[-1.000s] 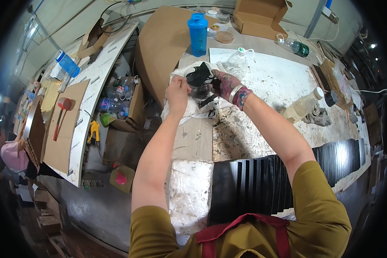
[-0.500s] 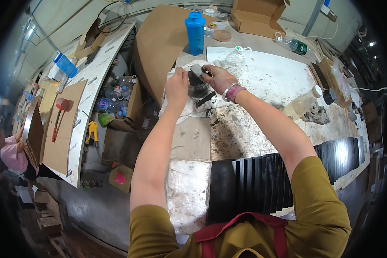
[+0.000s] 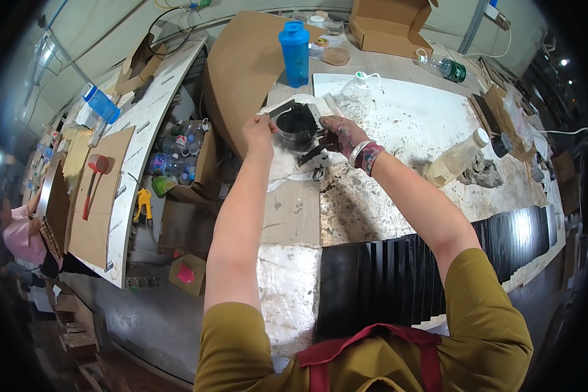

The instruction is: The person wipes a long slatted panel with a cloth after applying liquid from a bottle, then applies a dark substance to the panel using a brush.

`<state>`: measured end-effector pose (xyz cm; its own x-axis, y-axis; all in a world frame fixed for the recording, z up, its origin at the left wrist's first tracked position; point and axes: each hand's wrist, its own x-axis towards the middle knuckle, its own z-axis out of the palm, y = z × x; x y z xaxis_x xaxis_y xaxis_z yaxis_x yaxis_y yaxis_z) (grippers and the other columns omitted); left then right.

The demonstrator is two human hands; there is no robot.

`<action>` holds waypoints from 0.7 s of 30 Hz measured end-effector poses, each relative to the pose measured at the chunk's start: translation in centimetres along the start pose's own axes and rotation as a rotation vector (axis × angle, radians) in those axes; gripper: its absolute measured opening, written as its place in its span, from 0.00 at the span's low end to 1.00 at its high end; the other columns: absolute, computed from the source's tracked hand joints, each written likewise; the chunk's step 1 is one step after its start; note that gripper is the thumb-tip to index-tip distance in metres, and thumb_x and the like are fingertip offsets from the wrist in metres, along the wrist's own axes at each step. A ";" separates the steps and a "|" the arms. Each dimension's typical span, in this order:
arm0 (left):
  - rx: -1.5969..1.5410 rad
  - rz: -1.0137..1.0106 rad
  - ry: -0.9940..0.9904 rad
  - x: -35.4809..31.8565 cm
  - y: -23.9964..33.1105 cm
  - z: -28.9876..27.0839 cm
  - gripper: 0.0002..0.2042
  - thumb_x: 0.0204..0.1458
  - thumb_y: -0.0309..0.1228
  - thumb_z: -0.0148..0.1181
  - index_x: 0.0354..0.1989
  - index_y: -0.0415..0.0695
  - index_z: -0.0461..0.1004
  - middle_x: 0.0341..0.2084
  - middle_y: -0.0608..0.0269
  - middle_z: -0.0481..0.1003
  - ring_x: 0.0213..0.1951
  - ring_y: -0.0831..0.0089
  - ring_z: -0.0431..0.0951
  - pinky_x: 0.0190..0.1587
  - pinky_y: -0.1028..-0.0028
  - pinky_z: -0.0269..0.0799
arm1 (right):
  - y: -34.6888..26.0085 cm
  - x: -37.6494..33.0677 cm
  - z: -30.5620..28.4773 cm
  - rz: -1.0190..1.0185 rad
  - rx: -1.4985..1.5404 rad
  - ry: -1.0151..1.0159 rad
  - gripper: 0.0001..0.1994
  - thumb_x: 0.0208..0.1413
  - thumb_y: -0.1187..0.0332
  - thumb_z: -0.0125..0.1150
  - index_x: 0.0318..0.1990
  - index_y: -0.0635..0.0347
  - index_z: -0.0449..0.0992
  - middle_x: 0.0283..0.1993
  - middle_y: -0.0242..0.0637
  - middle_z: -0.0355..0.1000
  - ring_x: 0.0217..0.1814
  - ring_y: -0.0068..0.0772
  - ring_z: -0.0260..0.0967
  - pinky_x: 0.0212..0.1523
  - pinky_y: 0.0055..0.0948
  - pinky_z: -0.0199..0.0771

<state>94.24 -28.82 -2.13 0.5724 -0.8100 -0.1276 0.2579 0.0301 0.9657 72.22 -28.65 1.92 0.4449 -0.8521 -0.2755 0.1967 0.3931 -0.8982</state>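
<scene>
Over the stained cloth (image 3: 287, 166) at bench centre: L hand (image 3: 260, 130) is gripping the black pot (image 3: 296, 127) by its side, keeping it upright; R hand (image 3: 338, 132), paint-marked, is closing on its far side and a dark brush (image 3: 315, 152), prob. steadying. Blue shaker (image 3: 294, 44) beyond, plastic bottle (image 3: 456, 159) to R.

At frame centre, a glossy black pot (image 3: 297, 127) sits on crumpled white cloth (image 3: 287, 166). The bench (image 3: 431, 124) is rough and paint-stained; above it stands a smooth blue plastic shaker bottle (image 3: 294, 52) beside matt brown cardboard (image 3: 238, 72).
</scene>
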 end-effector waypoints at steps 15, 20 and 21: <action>0.100 -0.069 -0.054 0.7 -1.7 -0.6 0.07 0.56 0.31 0.57 0.32 0.39 0.72 0.18 0.63 0.74 0.17 0.75 0.74 0.18 0.78 0.63 | 1.7 -0.1 -1.5 0.093 0.272 -0.018 0.09 0.59 0.60 0.58 0.42 0.53 0.75 0.30 0.32 0.73 0.28 0.30 0.71 0.29 0.27 0.70; 0.164 -0.111 -0.046 -0.7 -0.1 -0.1 0.11 0.58 0.34 0.56 0.41 0.40 0.67 0.23 0.59 0.73 0.19 0.74 0.73 0.16 0.81 0.62 | 0.9 -1.8 -1.9 0.163 0.459 -0.170 0.09 0.61 0.59 0.55 0.40 0.53 0.73 0.28 0.33 0.73 0.26 0.30 0.70 0.26 0.28 0.69; 0.166 -0.096 -0.027 -0.9 0.2 -0.4 0.12 0.58 0.35 0.56 0.43 0.40 0.66 0.25 0.58 0.73 0.20 0.74 0.74 0.17 0.80 0.62 | 0.9 -1.8 -2.5 0.196 0.501 -0.186 0.09 0.61 0.59 0.56 0.39 0.53 0.73 0.28 0.34 0.74 0.26 0.30 0.71 0.26 0.27 0.71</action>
<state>94.06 -27.82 -1.95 0.5296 -0.8200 -0.2170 0.1768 -0.1435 0.9737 69.45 -27.56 0.73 0.6525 -0.6892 -0.3152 0.4648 0.6924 -0.5519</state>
